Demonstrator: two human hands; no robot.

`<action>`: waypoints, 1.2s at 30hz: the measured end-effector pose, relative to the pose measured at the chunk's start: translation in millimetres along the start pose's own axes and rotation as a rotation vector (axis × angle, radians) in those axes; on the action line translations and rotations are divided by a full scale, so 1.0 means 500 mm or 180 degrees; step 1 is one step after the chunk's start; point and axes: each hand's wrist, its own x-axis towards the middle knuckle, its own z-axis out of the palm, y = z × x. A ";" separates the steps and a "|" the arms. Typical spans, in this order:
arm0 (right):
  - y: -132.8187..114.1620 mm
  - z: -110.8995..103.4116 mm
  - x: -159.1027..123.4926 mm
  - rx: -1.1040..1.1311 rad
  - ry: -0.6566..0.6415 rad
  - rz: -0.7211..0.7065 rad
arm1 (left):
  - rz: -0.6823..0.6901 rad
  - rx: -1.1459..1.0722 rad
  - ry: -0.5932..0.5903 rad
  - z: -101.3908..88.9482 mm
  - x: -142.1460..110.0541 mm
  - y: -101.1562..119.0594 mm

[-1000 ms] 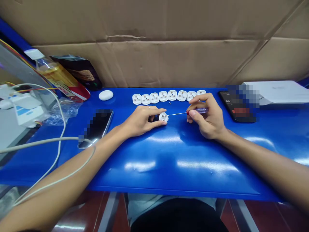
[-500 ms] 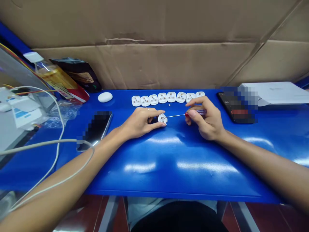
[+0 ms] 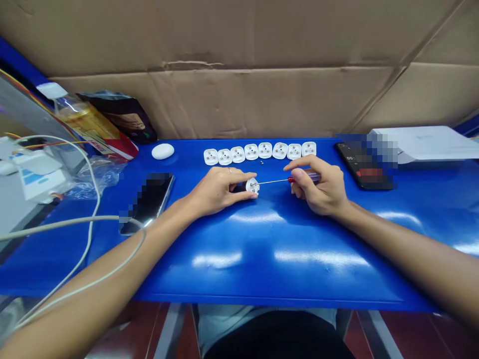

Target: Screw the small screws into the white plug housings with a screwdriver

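Note:
Between thumb and forefinger, my left hand [image 3: 220,191] grips a small round white plug part [image 3: 253,187] with metal bits inside. My right hand [image 3: 321,184] is closed around the handle of a screwdriver [image 3: 271,181] with a red collar and a thin shaft. The shaft points left, and its tip meets the inside of the plug part. Behind both hands, a row of several white plug covers [image 3: 251,152] with metal pieces in them lies along the back of the blue table [image 3: 254,259]. A tiny metal piece [image 3: 262,162] lies just in front of that row.
At left are a phone [image 3: 149,202], a white oval case [image 3: 162,151], a drink bottle [image 3: 93,122], a dark pouch [image 3: 123,117] and a white cable [image 3: 93,199] crossing over my left forearm. At right lie another phone [image 3: 361,167] and a white box [image 3: 430,142]. Cardboard [image 3: 254,102] stands behind.
My right hand and the screwdriver have shifted slightly right and down, and the hand has turned a little. The left hand still holds the plug part, now tilted slightly differently.

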 end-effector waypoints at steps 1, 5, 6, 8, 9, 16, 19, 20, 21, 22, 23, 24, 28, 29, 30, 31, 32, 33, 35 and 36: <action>0.002 0.000 0.000 0.0086 -0.0017 -0.0006 | -0.0036 -0.0010 -0.0008 -0.001 0.000 0.000; 0.004 0.000 0.001 0.0179 0.0033 -0.0033 | -0.0183 -0.0055 -0.0045 -0.003 0.000 0.003; 0.003 0.000 0.000 0.0103 0.0061 0.0005 | -0.0212 -0.0049 -0.0065 -0.003 0.000 0.003; 0.000 0.000 0.000 -0.0004 0.0065 0.0125 | -0.0263 -0.0018 -0.0099 -0.004 0.000 0.005; -0.001 0.000 0.000 0.0004 0.0052 0.0154 | -0.0290 -0.0003 -0.0104 -0.004 0.000 0.006; -0.006 -0.001 0.001 -0.0241 0.0047 0.0032 | -0.0258 0.0003 -0.0072 -0.004 0.001 0.004; -0.003 -0.001 0.002 -0.0077 -0.0033 0.0040 | -0.0308 -0.0025 -0.0086 -0.005 0.001 0.004; -0.003 -0.001 0.002 0.0029 -0.0044 0.0035 | -0.0325 -0.0028 -0.0077 -0.005 0.001 0.005; -0.002 0.000 0.003 0.0091 -0.0036 0.0031 | -0.0336 -0.0022 -0.0061 -0.005 0.000 0.005; -0.002 0.000 0.003 0.0084 -0.0034 0.0038 | -0.0350 -0.0013 -0.0055 -0.005 0.000 0.005; -0.002 0.000 0.003 0.0024 -0.0033 0.0068 | -0.0359 -0.0008 -0.0047 -0.005 0.000 0.005; -0.003 0.001 0.002 -0.0042 -0.0036 0.0125 | -0.0368 -0.0010 -0.0041 -0.005 -0.001 0.005; -0.003 0.000 0.003 0.0068 -0.0156 0.0331 | -0.0400 -0.0072 -0.0030 -0.006 -0.001 0.004; -0.004 -0.001 0.003 0.0167 -0.0172 0.0305 | -0.0402 -0.0076 -0.0042 -0.007 -0.001 0.004; -0.005 -0.002 0.005 0.0230 -0.0172 0.0256 | -0.0390 -0.0070 -0.0058 -0.008 -0.001 0.005; -0.006 -0.002 0.006 0.0249 -0.0159 0.0204 | -0.0361 -0.0052 -0.0061 -0.008 -0.001 0.004; -0.008 -0.003 0.007 0.0229 -0.0141 0.0171 | -0.0321 -0.0024 -0.0058 -0.009 -0.001 0.004; -0.011 -0.003 0.008 0.0183 -0.0146 0.0170 | -0.0274 0.0002 -0.0048 -0.009 -0.002 0.003; -0.018 -0.003 0.010 0.0126 -0.0201 0.0231 | -0.0195 0.0035 -0.0024 -0.009 -0.004 0.001; -0.021 -0.003 0.011 0.0144 -0.0247 0.0280 | -0.0172 0.0042 -0.0021 -0.008 -0.005 0.000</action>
